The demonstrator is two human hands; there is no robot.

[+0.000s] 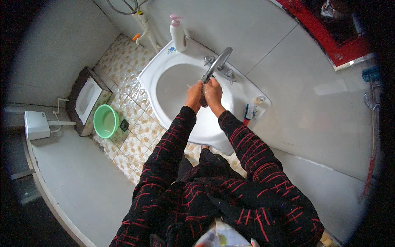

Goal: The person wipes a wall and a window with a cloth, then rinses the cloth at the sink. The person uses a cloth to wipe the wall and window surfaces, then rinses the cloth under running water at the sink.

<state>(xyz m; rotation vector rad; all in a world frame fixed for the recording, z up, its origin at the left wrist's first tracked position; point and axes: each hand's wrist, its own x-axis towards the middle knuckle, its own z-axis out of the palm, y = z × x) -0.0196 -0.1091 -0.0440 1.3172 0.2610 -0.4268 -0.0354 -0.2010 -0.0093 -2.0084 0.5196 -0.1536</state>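
My left hand (194, 95) and my right hand (213, 93) are close together under the spout of a chrome faucet (219, 63), over a white ceramic washbasin (172, 88). Between them is a small dark object (203, 101), mostly covered by my fingers; I cannot tell what it is. Both hands curl around it from either side. On the basin's right ledge, beside my right forearm, lies a brush (249, 111) with a blue-and-red body and white bristles. A white pump bottle (178, 36) with a pink top stands on the far left corner.
A squat toilet (88, 96) in a raised step and a green plastic basin (106, 121) holding water are at left, near a floor drain (124, 125). The tiled floor (139, 123) looks wet in places. A red-framed mirror (333, 37) hangs on the right wall.
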